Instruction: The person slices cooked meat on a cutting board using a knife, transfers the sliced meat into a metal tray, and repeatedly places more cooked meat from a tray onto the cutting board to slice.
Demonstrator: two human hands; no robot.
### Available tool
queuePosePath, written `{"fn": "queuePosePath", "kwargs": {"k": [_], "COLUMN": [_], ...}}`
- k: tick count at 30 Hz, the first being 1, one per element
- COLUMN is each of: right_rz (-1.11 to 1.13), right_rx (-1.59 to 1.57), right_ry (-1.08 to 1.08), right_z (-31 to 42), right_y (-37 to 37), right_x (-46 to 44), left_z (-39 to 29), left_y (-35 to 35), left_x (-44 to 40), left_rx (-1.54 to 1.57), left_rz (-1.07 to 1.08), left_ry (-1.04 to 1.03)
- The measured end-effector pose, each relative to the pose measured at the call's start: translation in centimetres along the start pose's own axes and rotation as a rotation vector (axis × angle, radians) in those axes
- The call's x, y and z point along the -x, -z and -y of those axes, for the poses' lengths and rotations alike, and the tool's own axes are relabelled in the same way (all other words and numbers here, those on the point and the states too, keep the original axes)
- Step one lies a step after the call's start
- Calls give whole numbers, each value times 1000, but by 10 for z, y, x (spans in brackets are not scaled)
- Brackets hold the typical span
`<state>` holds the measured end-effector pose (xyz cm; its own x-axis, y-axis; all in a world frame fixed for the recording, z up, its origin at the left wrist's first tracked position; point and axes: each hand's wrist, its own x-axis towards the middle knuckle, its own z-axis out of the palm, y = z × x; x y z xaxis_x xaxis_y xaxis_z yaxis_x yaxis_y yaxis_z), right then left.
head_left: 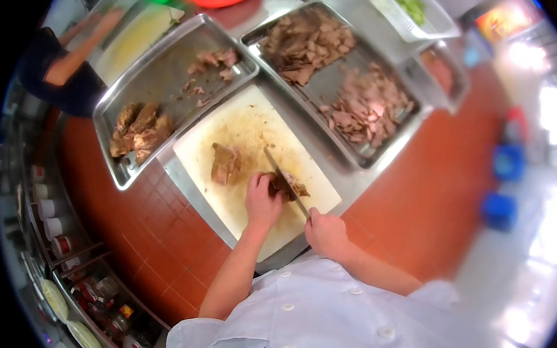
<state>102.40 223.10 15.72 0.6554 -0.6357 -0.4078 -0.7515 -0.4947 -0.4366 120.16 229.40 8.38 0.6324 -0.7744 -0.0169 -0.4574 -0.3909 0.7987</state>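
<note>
On the cutting board my left hand presses down on a piece of cooked meat, fingers curled over it. My right hand is closed around the handle of a knife, whose blade lies against the right side of that meat. Some meat shows to the right of the blade. Another brown chunk of meat rests on the board, up and to the left of my left hand.
A metal tray at upper left bears whole cooked meat and scraps. To the right, a second tray carries two heaps of sliced meat. A white basket with green vegetables stands beyond. Another person's arm reaches in at upper left.
</note>
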Motion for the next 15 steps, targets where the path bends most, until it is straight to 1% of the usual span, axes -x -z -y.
{"fn": "queuePosePath", "kwargs": {"k": [6, 9, 12, 15], "right_rz": [75, 37, 9, 2], "right_rx": [5, -14, -16, -30], "right_ry": [-17, 23, 18, 2], "right_z": [10, 15, 28, 19], "right_y": [2, -18, -17, -14], "right_x": [-23, -68, -98, -102], "left_z": [12, 13, 6, 1], "left_y": [-4, -4, 0, -1], "left_x": [-4, -4, -2, 2], "left_rx": [46, 24, -2, 24], "left_rz": [48, 61, 23, -26], "left_ry": [-21, -51, -102, -34]}}
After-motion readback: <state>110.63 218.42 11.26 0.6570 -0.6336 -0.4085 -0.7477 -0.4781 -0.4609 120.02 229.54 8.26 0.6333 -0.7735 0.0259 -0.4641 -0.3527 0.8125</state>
